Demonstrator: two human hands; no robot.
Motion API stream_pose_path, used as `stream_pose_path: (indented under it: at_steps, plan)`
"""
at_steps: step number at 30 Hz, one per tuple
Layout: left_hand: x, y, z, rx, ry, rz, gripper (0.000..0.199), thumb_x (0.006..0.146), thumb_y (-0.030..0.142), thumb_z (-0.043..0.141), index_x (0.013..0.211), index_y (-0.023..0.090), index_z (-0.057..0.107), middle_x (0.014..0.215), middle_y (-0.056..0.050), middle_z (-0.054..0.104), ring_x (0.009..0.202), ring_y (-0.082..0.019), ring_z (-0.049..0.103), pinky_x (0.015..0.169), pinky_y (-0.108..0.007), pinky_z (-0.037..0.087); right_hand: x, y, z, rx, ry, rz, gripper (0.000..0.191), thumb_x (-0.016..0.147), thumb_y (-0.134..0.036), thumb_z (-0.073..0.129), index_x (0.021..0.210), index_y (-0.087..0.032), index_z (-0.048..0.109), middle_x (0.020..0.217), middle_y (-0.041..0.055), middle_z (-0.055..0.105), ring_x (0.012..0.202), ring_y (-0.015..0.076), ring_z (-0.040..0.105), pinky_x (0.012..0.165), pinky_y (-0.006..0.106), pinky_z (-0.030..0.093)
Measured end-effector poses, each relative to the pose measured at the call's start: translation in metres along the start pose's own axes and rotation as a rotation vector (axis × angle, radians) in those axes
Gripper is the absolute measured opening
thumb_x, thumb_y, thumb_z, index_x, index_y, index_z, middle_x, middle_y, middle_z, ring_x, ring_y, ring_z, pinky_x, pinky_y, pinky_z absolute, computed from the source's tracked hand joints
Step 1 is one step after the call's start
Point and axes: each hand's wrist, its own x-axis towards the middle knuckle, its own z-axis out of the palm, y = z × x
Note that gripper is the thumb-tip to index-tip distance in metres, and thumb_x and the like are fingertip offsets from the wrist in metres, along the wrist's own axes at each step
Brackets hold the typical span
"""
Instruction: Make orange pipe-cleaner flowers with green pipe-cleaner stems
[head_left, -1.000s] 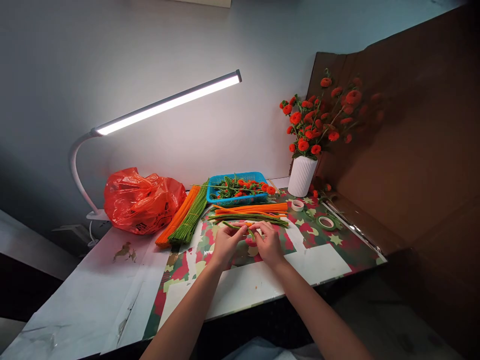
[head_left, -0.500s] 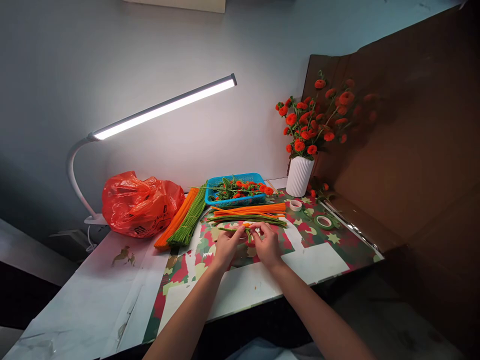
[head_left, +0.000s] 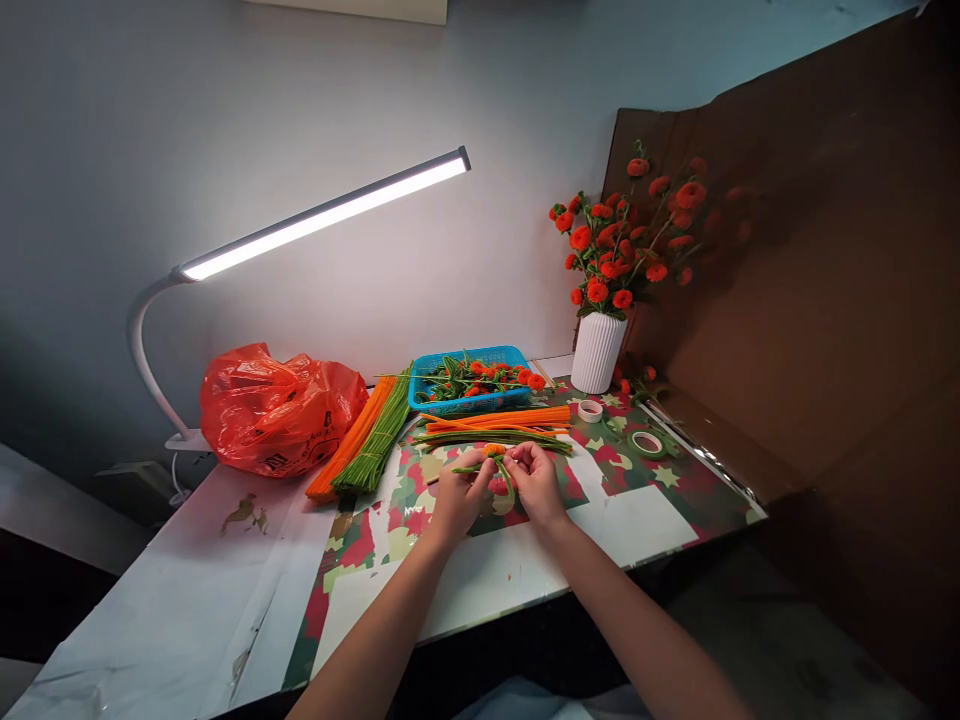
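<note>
1. left hand [head_left: 459,495] and right hand [head_left: 536,482] both pinch the green strips [head_left: 508,483]!
2. orange flower [head_left: 493,450] sits between them, above the tabletop [head_left: 172,570].
3. danger: a slack pinch could let the green strips unwind.

Both hands [head_left: 538,486] partly hide a fuzzy green strip [head_left: 468,469]. The top edge crops a pale flat panel [head_left: 352,9], eleven o'clock; lettering on the red plastic bag [head_left: 277,405], nine o'clock, is illegible.

Held flower [head_left: 493,450] orng, strips [head_left: 505,476] grn, basket [head_left: 480,404] blue, tbl cover [head_left: 349,545] red/grn camo.
</note>
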Motion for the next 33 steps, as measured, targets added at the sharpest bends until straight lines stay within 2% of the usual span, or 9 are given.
stream_pose_path:
  at_steps: [2,7,9,14,19,21,26,30,33]
  plan:
    - [0.001,-0.002,0.002,-0.043,0.026,-0.06,0.029,0.078,0.043,0.06,0.064,0.018,0.065,0.069,-0.004,0.065,0.066,-0.017,0.06,0.061,-0.025,0.05,0.001,0.001,0.0,0.035,-0.002,0.021,0.027,0.07,-0.039,0.064,0.071,-0.021,0.045,0.07,-0.0012,0.053,0.055,0.0102,0.041,0.049,0.022,0.036]
    - [0.006,-0.008,0.004,-0.416,0.081,-0.463,0.035,0.069,0.05,0.066,0.065,0.015,0.063,0.063,-0.004,0.064,0.058,-0.015,0.061,0.056,-0.027,0.052,-0.006,-0.01,0.0,-0.137,0.011,-0.099,0.023,0.077,-0.031,0.058,0.066,-0.021,0.041,0.072,-0.0009,0.055,0.055,0.0105,0.039,0.052,0.023,0.035]
    - [0.007,-0.009,0.004,-0.479,0.04,-0.504,0.038,0.067,0.051,0.068,0.067,0.014,0.062,0.061,-0.004,0.062,0.056,-0.014,0.061,0.056,-0.026,0.051,-0.009,-0.017,0.0,-0.212,0.002,-0.16,0.021,0.079,-0.028,0.055,0.066,-0.021,0.041,0.073,0.0001,0.057,0.059,0.012,0.044,0.056,0.024,0.037]
    - [0.004,-0.006,0.004,-0.43,-0.022,-0.409,0.038,0.066,0.051,0.07,0.07,0.015,0.059,0.063,-0.001,0.061,0.06,-0.015,0.061,0.06,-0.028,0.051,-0.011,-0.022,0.001,-0.263,-0.001,-0.194,0.021,0.079,-0.027,0.054,0.064,-0.022,0.04,0.07,-0.0001,0.057,0.061,0.0132,0.045,0.057,0.025,0.038]
    - [0.001,0.001,-0.001,-0.191,-0.024,-0.091,0.028,0.076,0.044,0.063,0.073,0.016,0.059,0.073,-0.001,0.06,0.067,-0.013,0.056,0.062,-0.023,0.046,-0.006,-0.015,0.002,0.02,-0.039,0.008,0.031,0.069,-0.036,0.063,0.063,-0.022,0.037,0.066,-0.0034,0.05,0.051,0.0084,0.035,0.048,0.022,0.036]
    - [0.002,0.001,-0.004,-0.107,-0.023,-0.017,0.025,0.078,0.041,0.062,0.074,0.017,0.059,0.072,-0.001,0.058,0.065,-0.013,0.054,0.06,-0.022,0.044,-0.004,-0.014,0.001,0.145,-0.063,0.12,0.037,0.063,-0.039,0.068,0.063,-0.022,0.036,0.063,-0.0052,0.046,0.049,0.0074,0.035,0.046,0.021,0.035]
    - [0.006,-0.006,-0.013,-0.07,-0.084,-0.046,0.025,0.076,0.04,0.065,0.074,0.017,0.058,0.071,-0.001,0.058,0.065,-0.014,0.055,0.059,-0.023,0.043,-0.003,-0.018,-0.001,0.345,-0.102,0.357,0.048,0.052,-0.038,0.077,0.064,-0.021,0.034,0.061,-0.0072,0.044,0.047,0.0061,0.038,0.044,0.02,0.038]
    - [0.008,-0.008,-0.014,-0.066,-0.124,-0.092,0.025,0.077,0.041,0.063,0.072,0.017,0.057,0.065,0.0,0.059,0.061,-0.013,0.055,0.057,-0.022,0.042,-0.004,-0.02,-0.002,0.442,-0.106,0.42,0.051,0.048,-0.035,0.082,0.063,-0.021,0.035,0.061,-0.0079,0.046,0.047,0.0059,0.043,0.048,0.022,0.043]
    - [0.008,-0.007,-0.014,-0.042,-0.094,-0.054,0.024,0.076,0.039,0.064,0.069,0.017,0.057,0.065,0.0,0.058,0.059,-0.012,0.053,0.055,-0.022,0.041,-0.003,-0.018,-0.004,0.474,-0.119,0.467,0.05,0.047,-0.032,0.083,0.063,-0.021,0.036,0.058,-0.0082,0.047,0.046,0.0065,0.045,0.048,0.023,0.044]
